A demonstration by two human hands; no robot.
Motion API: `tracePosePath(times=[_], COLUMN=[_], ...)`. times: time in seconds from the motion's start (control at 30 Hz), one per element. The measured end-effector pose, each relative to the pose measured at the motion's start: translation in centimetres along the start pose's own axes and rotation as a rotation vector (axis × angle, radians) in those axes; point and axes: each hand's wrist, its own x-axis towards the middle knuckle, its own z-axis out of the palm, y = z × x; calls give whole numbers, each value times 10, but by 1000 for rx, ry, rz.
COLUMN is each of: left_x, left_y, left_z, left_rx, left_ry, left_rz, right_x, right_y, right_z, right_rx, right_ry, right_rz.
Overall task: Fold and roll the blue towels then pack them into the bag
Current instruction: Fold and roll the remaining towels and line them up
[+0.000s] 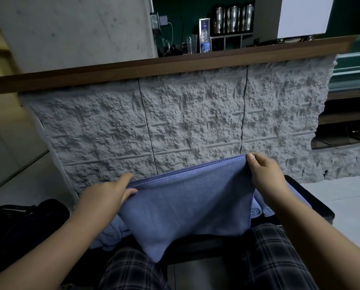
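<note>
A blue towel (pixel 185 206), folded double, hangs in the air in front of me with its stitched edge on top. My left hand (pixel 110 191) pinches the left top corner, and my right hand (pixel 262 174) pinches the right top corner, held higher. Behind the towel, rolled blue towels (pixel 260 210) lie on a black seat (pixel 308 197). More loose blue towel cloth (pixel 112 231) is bunched at the lower left. A black bag (pixel 24 222) sits at the far left, partly in shadow.
A rough grey stone counter front (pixel 185 122) with a wooden top (pixel 174 63) rises close ahead. Glasses, a bottle and metal canisters stand on the counter. My legs in plaid trousers (pixel 275 254) are below the towel. Pale floor shows at the right.
</note>
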Motion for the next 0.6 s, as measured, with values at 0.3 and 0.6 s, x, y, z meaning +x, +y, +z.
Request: tracePosePath(times=[0.3, 0.6], left_x=[19, -3], left_y=[7, 14], left_z=[-7, 20], left_rx=[-47, -428], left_ry=[-211, -26], left_rz=[-201, -321], right_x=[-6, -8], right_y=[-3, 21], right_z=[4, -4], right_rx=[41, 339], right_ry=[77, 0], right_rz=[-108, 226])
